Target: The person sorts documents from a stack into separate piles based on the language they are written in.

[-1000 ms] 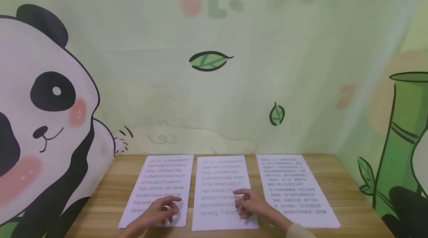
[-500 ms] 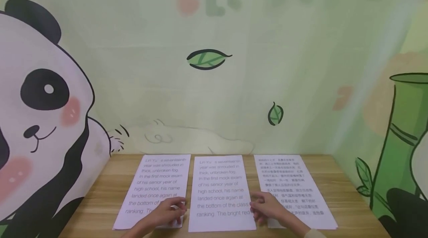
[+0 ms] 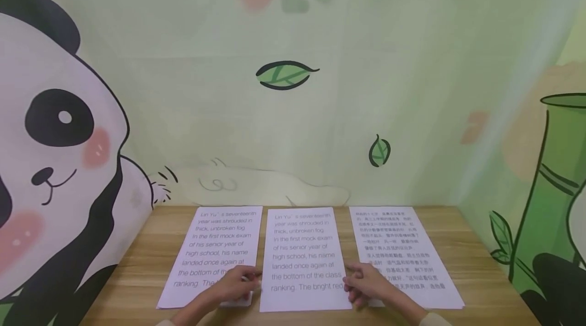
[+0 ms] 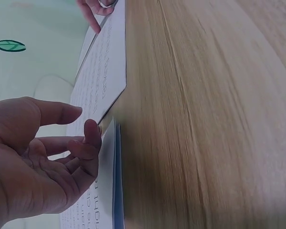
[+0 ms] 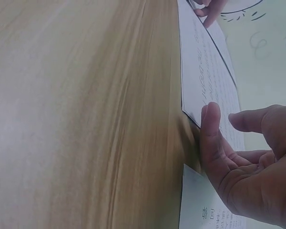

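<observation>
Three stacks of printed paper sit side by side: a left stack point(image 3: 218, 244) and a middle stack point(image 3: 302, 249) in English, and a right stack point(image 3: 391, 237) in Chinese characters. My left hand point(image 3: 232, 285) is over the lower right corner of the left stack, its fingers towards the middle stack's left edge. Mirroring it, my right hand point(image 3: 368, 284) is at the middle stack's right edge, over part of the right stack. Both wrist views show loosely bent fingers with thumb and forefinger apart, on the left hand point(image 4: 47, 162) and right hand point(image 5: 257, 162). Whether the fingertips touch the paper edges I cannot tell.
The stacks lie on a wood-grain table point(image 3: 137, 260). A pale green cloth backdrop point(image 3: 316, 122) rises directly behind its far edge, printed with a panda point(image 3: 59, 127), leaves and bamboo point(image 3: 545, 183). Bare tabletop point(image 4: 195, 114) stretches in front of the papers.
My right hand has moved right, from over the middle stack's lower text to its right edge. My left hand has shifted slightly right, towards the middle stack. The head view has shifted a little.
</observation>
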`<action>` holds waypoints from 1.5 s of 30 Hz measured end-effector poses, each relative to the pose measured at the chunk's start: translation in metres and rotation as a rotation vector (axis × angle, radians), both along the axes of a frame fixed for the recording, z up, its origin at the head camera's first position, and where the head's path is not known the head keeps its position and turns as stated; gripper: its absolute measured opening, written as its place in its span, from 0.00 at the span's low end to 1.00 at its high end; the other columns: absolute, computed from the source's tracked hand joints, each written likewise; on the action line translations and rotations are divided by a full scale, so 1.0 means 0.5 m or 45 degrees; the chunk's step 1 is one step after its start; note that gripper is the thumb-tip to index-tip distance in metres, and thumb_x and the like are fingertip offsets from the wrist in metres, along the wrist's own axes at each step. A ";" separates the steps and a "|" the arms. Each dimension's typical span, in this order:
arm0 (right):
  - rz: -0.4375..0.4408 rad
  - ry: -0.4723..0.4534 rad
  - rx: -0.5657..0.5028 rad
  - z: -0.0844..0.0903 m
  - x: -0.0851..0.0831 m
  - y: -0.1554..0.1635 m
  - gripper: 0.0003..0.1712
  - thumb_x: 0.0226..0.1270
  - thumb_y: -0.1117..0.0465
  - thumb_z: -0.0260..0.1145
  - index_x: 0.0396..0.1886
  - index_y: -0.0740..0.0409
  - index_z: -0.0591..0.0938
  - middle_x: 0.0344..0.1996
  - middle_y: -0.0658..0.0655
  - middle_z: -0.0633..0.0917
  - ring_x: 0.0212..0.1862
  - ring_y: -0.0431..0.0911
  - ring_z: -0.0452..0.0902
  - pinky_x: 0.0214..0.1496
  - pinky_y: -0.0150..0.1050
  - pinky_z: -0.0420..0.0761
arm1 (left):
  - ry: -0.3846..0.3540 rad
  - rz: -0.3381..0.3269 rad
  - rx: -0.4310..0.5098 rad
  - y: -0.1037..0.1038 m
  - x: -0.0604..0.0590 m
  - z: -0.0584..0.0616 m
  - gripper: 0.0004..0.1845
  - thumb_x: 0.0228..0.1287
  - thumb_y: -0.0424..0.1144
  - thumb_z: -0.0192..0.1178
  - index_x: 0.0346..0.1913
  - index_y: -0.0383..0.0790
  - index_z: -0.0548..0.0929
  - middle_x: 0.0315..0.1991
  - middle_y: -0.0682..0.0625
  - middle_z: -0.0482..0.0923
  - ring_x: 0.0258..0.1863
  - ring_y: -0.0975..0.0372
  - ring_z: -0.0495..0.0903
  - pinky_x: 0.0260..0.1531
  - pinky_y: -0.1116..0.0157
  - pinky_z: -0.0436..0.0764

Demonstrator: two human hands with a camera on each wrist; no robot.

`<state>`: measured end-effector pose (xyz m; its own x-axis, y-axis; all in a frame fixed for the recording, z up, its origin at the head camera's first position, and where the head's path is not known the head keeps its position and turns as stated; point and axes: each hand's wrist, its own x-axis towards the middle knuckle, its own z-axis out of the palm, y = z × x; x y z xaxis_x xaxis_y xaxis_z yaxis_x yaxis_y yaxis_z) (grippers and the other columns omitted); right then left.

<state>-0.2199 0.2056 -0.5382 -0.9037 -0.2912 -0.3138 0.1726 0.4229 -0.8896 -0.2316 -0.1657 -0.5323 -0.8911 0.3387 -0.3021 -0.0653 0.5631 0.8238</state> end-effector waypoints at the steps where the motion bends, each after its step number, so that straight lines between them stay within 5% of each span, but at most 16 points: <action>1: 0.003 0.000 -0.009 -0.002 0.000 0.000 0.40 0.72 0.63 0.63 0.74 0.80 0.58 0.33 0.58 0.87 0.26 0.42 0.84 0.31 0.42 0.89 | -0.007 -0.006 0.007 0.001 0.000 0.000 0.27 0.66 0.36 0.61 0.65 0.25 0.76 0.40 0.48 0.81 0.27 0.62 0.79 0.27 0.68 0.73; 16: 0.049 0.010 -0.057 -0.002 0.002 0.005 0.38 0.73 0.63 0.61 0.73 0.80 0.58 0.33 0.59 0.86 0.27 0.43 0.84 0.30 0.43 0.89 | -0.003 -0.087 0.085 0.004 -0.001 -0.003 0.28 0.68 0.35 0.61 0.67 0.24 0.74 0.42 0.48 0.82 0.30 0.61 0.81 0.28 0.68 0.75; 22: 0.036 0.010 -0.052 -0.003 0.000 0.005 0.38 0.73 0.64 0.61 0.73 0.80 0.58 0.33 0.58 0.86 0.27 0.43 0.84 0.31 0.43 0.89 | 0.063 -0.058 0.043 0.010 0.001 -0.002 0.27 0.65 0.34 0.61 0.64 0.22 0.75 0.38 0.48 0.80 0.27 0.61 0.80 0.29 0.67 0.76; 27: 0.027 -0.014 -0.049 -0.002 0.004 0.003 0.37 0.73 0.64 0.62 0.73 0.79 0.60 0.32 0.58 0.87 0.27 0.42 0.84 0.30 0.42 0.89 | 0.029 -0.038 0.019 0.013 0.001 -0.001 0.28 0.65 0.36 0.62 0.65 0.24 0.75 0.39 0.48 0.81 0.28 0.61 0.81 0.31 0.67 0.76; 30: 0.024 -0.028 -0.034 0.001 0.006 0.001 0.37 0.73 0.63 0.62 0.73 0.79 0.61 0.32 0.58 0.87 0.27 0.42 0.84 0.31 0.41 0.89 | -0.020 -0.066 0.042 0.003 -0.019 -0.033 0.30 0.65 0.41 0.63 0.67 0.27 0.75 0.40 0.49 0.81 0.29 0.61 0.82 0.32 0.68 0.76; 36: 0.039 -0.017 -0.031 0.005 0.006 0.003 0.36 0.73 0.63 0.61 0.73 0.79 0.62 0.32 0.57 0.87 0.27 0.42 0.84 0.30 0.40 0.89 | -0.093 -0.083 0.163 -0.031 -0.082 -0.147 0.36 0.58 0.51 0.68 0.67 0.35 0.78 0.42 0.49 0.82 0.32 0.57 0.84 0.33 0.65 0.77; 38: 0.052 -0.010 -0.043 0.006 0.006 0.004 0.36 0.73 0.63 0.61 0.73 0.78 0.61 0.31 0.57 0.86 0.26 0.42 0.83 0.30 0.41 0.89 | -0.088 -0.091 0.168 -0.035 -0.091 -0.163 0.36 0.58 0.52 0.69 0.66 0.36 0.79 0.43 0.49 0.82 0.32 0.56 0.85 0.33 0.63 0.78; 41: 0.057 0.002 -0.047 0.010 0.005 0.006 0.36 0.73 0.62 0.61 0.73 0.78 0.61 0.30 0.56 0.86 0.25 0.41 0.83 0.30 0.41 0.89 | -0.090 -0.077 0.176 -0.033 -0.085 -0.150 0.35 0.59 0.51 0.69 0.67 0.37 0.79 0.43 0.49 0.82 0.33 0.56 0.85 0.33 0.65 0.78; 45: 0.025 0.015 0.001 0.020 0.003 0.007 0.35 0.73 0.61 0.63 0.72 0.76 0.66 0.28 0.55 0.86 0.23 0.41 0.82 0.28 0.39 0.87 | -0.026 -0.068 0.136 -0.016 -0.045 -0.074 0.30 0.64 0.46 0.65 0.66 0.33 0.78 0.43 0.48 0.81 0.31 0.59 0.84 0.30 0.67 0.78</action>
<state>-0.2182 0.2092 -0.5281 -0.9014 -0.3089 -0.3036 0.1540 0.4265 -0.8913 -0.2540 -0.1736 -0.5693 -0.8649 0.4168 -0.2796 -0.0549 0.4752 0.8782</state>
